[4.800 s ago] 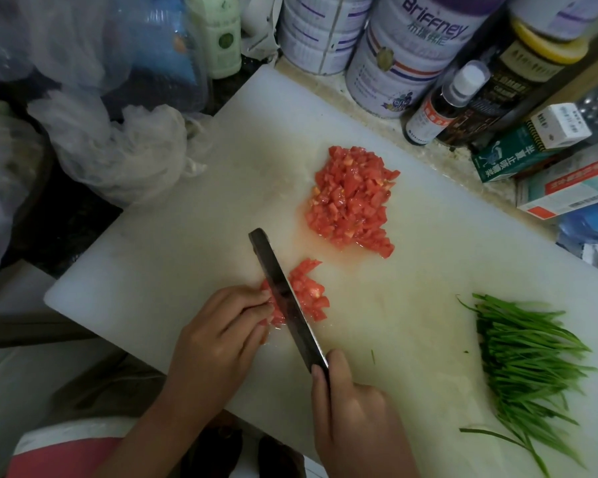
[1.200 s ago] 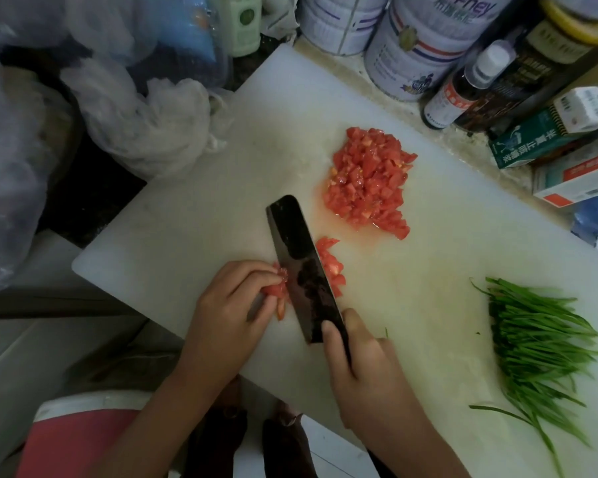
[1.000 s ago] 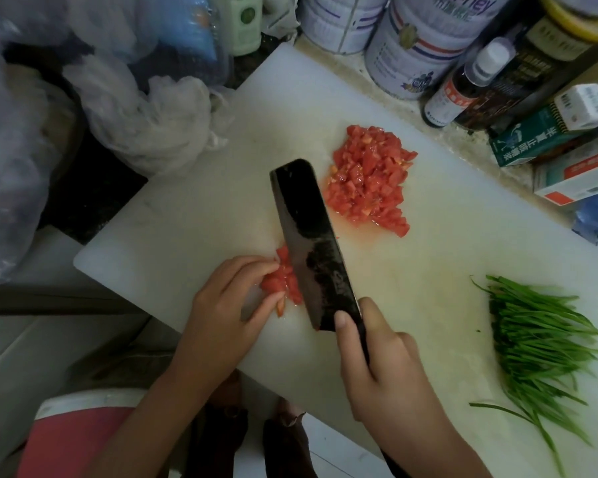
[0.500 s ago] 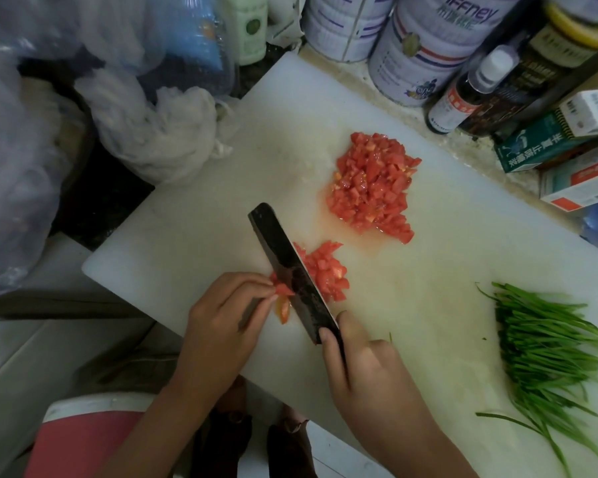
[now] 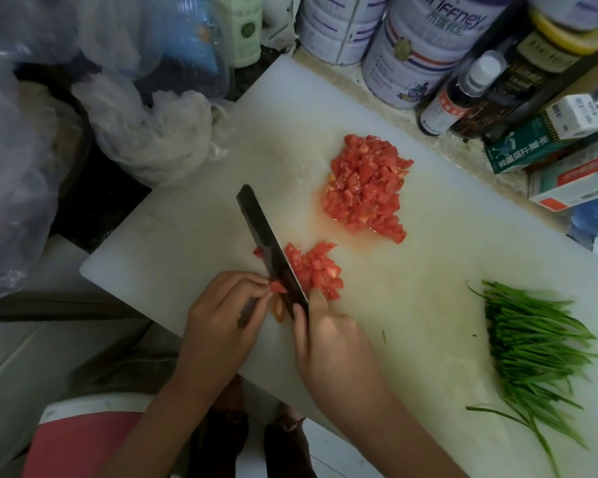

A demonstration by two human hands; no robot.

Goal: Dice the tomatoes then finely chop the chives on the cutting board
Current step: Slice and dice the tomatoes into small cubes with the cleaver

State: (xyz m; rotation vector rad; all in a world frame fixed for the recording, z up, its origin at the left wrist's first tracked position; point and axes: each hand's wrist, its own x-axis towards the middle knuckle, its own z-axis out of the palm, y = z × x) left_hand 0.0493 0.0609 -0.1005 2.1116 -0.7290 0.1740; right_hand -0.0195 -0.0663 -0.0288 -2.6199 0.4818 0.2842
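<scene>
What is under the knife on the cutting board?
The knife stands edge-down in tomato: cut dice lie on its right, and a tomato piece pinched by the left hand shows on its left. What sits directly beneath the edge is hidden by the blade.

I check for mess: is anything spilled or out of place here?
Juice has pooled on the board beside the large tomato pile, and one chive scrap lies apart from the chives, near the right hand.
</scene>
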